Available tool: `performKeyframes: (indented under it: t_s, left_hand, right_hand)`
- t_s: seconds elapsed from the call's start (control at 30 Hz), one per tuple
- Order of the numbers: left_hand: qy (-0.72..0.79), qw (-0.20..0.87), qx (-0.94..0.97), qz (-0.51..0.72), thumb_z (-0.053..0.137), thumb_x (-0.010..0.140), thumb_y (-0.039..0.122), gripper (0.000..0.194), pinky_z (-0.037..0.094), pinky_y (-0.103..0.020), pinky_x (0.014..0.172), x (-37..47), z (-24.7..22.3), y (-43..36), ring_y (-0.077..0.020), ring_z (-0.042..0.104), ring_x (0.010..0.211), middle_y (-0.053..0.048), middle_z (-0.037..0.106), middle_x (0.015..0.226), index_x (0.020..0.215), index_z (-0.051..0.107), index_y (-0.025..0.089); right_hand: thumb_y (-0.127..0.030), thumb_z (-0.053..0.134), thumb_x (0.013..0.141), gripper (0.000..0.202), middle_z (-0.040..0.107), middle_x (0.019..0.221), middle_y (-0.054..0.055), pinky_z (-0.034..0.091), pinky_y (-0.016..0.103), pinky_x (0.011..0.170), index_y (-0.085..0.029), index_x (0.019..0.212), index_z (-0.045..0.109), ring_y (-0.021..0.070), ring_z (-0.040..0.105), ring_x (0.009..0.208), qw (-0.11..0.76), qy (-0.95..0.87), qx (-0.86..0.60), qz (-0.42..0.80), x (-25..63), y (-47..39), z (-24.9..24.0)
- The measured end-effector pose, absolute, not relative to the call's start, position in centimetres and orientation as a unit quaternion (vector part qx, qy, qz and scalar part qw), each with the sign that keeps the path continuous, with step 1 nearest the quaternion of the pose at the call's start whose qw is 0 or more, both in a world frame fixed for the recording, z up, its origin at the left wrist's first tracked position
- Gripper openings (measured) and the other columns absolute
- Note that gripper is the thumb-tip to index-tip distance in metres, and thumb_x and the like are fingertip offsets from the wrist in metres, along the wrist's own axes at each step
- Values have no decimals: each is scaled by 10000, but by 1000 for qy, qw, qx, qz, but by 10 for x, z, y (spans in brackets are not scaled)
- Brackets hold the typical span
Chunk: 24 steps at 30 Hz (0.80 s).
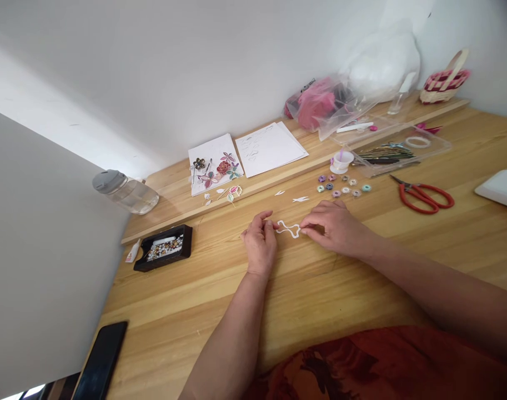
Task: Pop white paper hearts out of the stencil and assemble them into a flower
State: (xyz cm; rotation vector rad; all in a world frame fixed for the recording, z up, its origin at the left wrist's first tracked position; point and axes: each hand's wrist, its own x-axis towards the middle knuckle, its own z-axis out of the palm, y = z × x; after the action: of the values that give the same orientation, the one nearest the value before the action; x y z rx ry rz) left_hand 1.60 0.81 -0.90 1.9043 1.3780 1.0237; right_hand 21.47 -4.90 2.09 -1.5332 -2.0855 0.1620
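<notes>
Between my two hands is a thin white paper cutout [294,230], a wavy outline with an open middle. My left hand [260,240] pinches its left end between thumb and fingers. At the other end, my right hand [329,226] has thumb and forefinger closed on its right edge. Just beyond the hands lie small white paper scraps [300,199] on the wooden table [311,300]. Several thread bobbins [336,193] in mixed colours sit beyond my right hand, beside a white spool [342,161].
Red-handled scissors [426,199] lie at the right, below a clear tool tray [440,145]. A black box of beads [164,248] and a water bottle [126,191] stand left. Paper sheets [272,150] rest on the raised ledge. A phone [101,361] lies at the near left edge.
</notes>
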Motion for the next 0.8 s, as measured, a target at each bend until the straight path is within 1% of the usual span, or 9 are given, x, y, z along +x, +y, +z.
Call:
performKeyframes:
  t_s: [0.17, 0.3, 0.37, 0.47, 0.57, 0.67, 0.8]
  left_hand:
    - [515, 306, 687, 411, 421, 971, 245, 301, 459, -321, 909, 15, -10, 10, -142, 680, 826, -24, 721, 860, 1211, 599, 203]
    - [493, 323, 684, 430, 415, 976, 258, 289, 467, -297, 885, 14, -11, 11, -140, 667, 839, -24, 709, 870, 1188, 604, 200]
    - [481, 329, 683, 440, 413, 977, 260, 283, 468, -292, 874, 13, -12, 11, -139, 659, 838, -20, 703, 867, 1178, 604, 201]
    - [484, 319, 690, 433, 408, 974, 238, 287, 460, -307, 893, 13, -13, 12, -145, 657, 864, -24, 707, 888, 1185, 600, 207]
    - [510, 297, 704, 396, 424, 956, 195, 311, 455, -334, 904, 14, -12, 10, -164, 657, 922, -34, 720, 935, 1214, 594, 227]
    - [523, 280, 718, 365, 469, 922, 160, 332, 451, -360, 907, 15, -9, 8, -186, 649, 956, -33, 728, 952, 1214, 600, 249]
    - [504, 277, 730, 370, 496, 899, 132, 322, 424, -382, 939, 15, -5, 6, -195, 635, 963, -21, 736, 955, 1173, 614, 253]
  right_hand:
    - [-264, 583, 898, 173, 716, 803, 42, 356, 381, 840, -216, 803, 720, 230, 601, 844, 306, -737, -603, 18, 225, -45, 26]
    - [-268, 558, 908, 184, 731, 824, 49, 391, 379, 817, -205, 833, 714, 236, 615, 834, 352, -700, -621, 5, 235, -41, 28]
    - [-267, 559, 906, 180, 732, 823, 51, 402, 382, 820, -203, 838, 713, 240, 618, 837, 361, -694, -623, 4, 237, -40, 28]
    - [-256, 558, 904, 173, 732, 823, 49, 407, 383, 826, -203, 859, 716, 237, 617, 832, 365, -696, -619, 0, 237, -40, 26]
    - [-243, 550, 903, 174, 727, 834, 49, 409, 372, 823, -205, 880, 718, 231, 612, 829, 362, -711, -603, 0, 235, -41, 25]
    - [-228, 573, 883, 150, 720, 845, 47, 403, 365, 828, -214, 867, 722, 229, 605, 844, 343, -738, -581, 18, 232, -42, 25]
    - [-220, 610, 876, 128, 722, 834, 35, 390, 373, 870, -228, 872, 738, 219, 602, 859, 311, -781, -538, 60, 225, -44, 25]
